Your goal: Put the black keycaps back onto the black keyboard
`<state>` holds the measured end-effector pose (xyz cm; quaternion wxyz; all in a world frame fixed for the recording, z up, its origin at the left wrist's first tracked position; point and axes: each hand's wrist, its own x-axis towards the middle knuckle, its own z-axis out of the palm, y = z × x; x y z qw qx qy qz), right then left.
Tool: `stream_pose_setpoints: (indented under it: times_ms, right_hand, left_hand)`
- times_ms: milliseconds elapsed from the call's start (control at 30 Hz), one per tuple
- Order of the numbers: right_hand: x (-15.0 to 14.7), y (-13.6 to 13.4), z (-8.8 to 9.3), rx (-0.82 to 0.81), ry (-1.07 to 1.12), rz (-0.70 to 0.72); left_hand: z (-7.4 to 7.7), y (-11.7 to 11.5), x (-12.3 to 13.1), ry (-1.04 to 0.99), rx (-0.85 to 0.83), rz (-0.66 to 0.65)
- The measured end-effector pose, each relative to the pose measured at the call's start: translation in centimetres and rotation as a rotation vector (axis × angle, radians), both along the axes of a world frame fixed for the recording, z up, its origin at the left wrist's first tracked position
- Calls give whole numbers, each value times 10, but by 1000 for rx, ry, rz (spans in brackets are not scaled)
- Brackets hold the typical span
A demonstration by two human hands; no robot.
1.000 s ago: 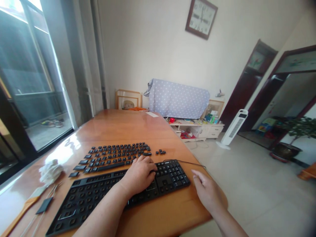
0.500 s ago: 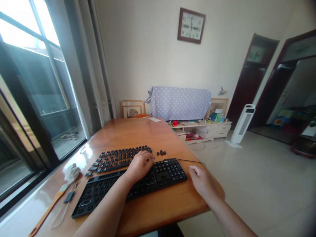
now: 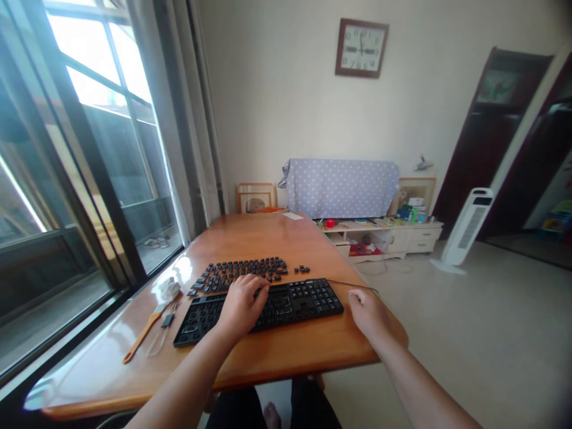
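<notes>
A left hand [image 3: 243,304] is spanning a long black plastic keyboard [image 3: 308,299], its grip indiscernible; a right hand [image 3: 370,311] is lying narrowly curled nearby.

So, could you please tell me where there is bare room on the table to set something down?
The widest bare patch of table lies between the keycaps and the far paper. A strip runs between the keyboard and the near edge, though the left forearm crosses it. It is crowded around the left hand and brush.
</notes>
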<state>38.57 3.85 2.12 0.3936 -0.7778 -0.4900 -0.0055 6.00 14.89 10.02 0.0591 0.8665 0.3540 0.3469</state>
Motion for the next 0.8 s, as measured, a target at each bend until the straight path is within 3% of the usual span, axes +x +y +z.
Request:
stream_pose_setpoints:
  times_ms: [167,333,633,800]
  right_hand:
    - [2,2,-2,10,3,25]
    - [6,3,-7,12,15,44]
    - [16,5,-14,14,65,100]
    - [24,18,-1,-16,30,145]
  left_hand:
    - [-40,-46,-57,19,67,140]
    - [-69,-63,-77,-17,153,228]
    - [-74,-70,-74,52,284,274]
    - [-75,-66,-78,43,522,230]
